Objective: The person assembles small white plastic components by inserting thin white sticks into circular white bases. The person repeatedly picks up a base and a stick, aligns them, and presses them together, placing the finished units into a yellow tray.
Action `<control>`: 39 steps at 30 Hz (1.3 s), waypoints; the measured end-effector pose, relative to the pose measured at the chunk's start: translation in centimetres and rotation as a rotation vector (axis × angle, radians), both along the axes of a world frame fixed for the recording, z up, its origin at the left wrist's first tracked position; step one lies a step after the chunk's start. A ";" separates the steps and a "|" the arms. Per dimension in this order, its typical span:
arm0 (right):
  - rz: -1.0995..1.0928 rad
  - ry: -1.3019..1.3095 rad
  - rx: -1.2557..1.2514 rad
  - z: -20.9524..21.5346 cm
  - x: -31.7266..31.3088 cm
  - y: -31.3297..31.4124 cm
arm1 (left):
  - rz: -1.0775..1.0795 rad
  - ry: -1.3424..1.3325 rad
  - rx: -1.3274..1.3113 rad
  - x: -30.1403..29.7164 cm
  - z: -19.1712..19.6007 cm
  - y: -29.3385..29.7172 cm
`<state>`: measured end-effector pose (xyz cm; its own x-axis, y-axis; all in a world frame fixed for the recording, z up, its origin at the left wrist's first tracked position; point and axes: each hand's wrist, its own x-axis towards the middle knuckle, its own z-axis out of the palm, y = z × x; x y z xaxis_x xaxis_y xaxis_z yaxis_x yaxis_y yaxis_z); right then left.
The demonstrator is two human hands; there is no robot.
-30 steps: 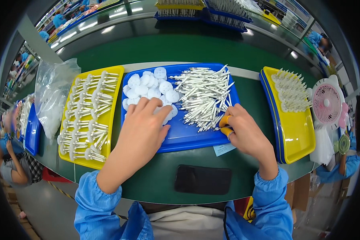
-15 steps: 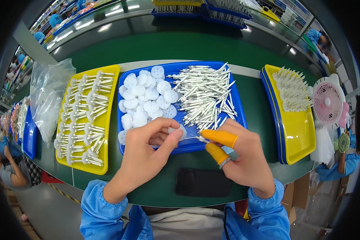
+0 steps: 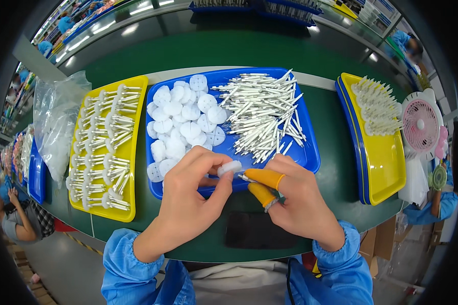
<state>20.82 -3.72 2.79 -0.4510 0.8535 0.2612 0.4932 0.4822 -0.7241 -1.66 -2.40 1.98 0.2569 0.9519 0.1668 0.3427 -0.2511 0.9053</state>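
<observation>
Over the near edge of a blue tray, my left hand pinches a white plastic disc, turned nearly edge-on. My right hand, with orange finger cots on two fingers, grips a thin white rod with a metal tip. The rod's tip is close beside the disc; whether they touch I cannot tell. Behind my hands, the tray holds a heap of white slotted discs on its left and a pile of white rods on its right.
On the left, a yellow tray holds discs fitted with rods, beside a clear plastic bag. Another yellow tray with similar assemblies sits on blue trays at right, next to a pink-white fan. A black phone lies near me.
The disc in my left hand has turned from face-up to nearly edge-on. My right hand has moved slightly left, bringing the rod closer to the disc.
</observation>
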 end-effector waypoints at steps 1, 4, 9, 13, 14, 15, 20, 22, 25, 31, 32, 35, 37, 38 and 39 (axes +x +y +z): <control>-0.003 0.004 -0.020 0.1 0.0 0.0 | 0.003 -0.001 0.017 0.0 -0.1 0.0; -0.019 -0.004 -0.070 0.4 0.0 0.2 | 0.013 0.062 0.081 0.1 -0.3 0.1; -0.044 -0.037 -0.092 0.5 -0.2 0.1 | 0.041 0.088 0.088 0.4 -0.4 -0.1; -0.068 0.014 -0.043 0.1 -0.7 -0.1 | 0.060 0.086 0.075 0.6 -0.4 -0.3; -0.076 0.031 -0.032 0.0 -0.6 -0.1 | 0.066 0.075 0.058 0.6 -0.4 -0.3; -0.083 0.048 -0.021 -0.1 -0.5 -0.2 | 0.071 0.065 0.042 0.5 -0.4 -0.2; -0.080 0.091 0.032 -0.2 -0.8 -0.4 | 0.085 0.018 -0.035 0.4 -0.1 -0.2; -0.080 0.064 0.057 -0.4 -0.7 -0.3 | 0.081 0.016 -0.047 0.3 -0.1 -0.2; -0.086 0.009 0.082 -0.6 -0.5 -0.1 | 0.090 0.019 -0.039 0.4 -0.2 -0.2; -0.087 0.022 0.072 -0.7 -1.3 -0.2 | 0.034 0.086 0.073 0.8 -0.1 -0.4; -0.091 0.034 0.074 -0.9 -1.4 -0.3 | 0.033 0.087 0.095 0.8 -0.2 -0.4; -0.100 0.075 0.098 -1.5 -1.7 -0.6 | 0.030 0.107 0.161 0.9 -0.4 -0.6; -0.119 0.105 0.111 -1.6 -1.9 -0.7 | 0.028 0.148 0.209 0.9 -0.3 -0.7; -0.135 0.121 0.114 -1.6 -2.1 -0.9 | 0.028 0.156 0.206 0.9 -0.2 -0.8; -0.150 0.136 0.118 -1.6 -2.2 -1.0 | 0.028 0.165 0.203 0.9 -0.1 -1.0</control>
<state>18.61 -4.69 1.21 -0.2751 0.8682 0.4129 0.4670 0.4961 -0.7320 -0.81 -3.36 1.91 0.2708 0.9101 0.3136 0.4904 -0.4108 0.7686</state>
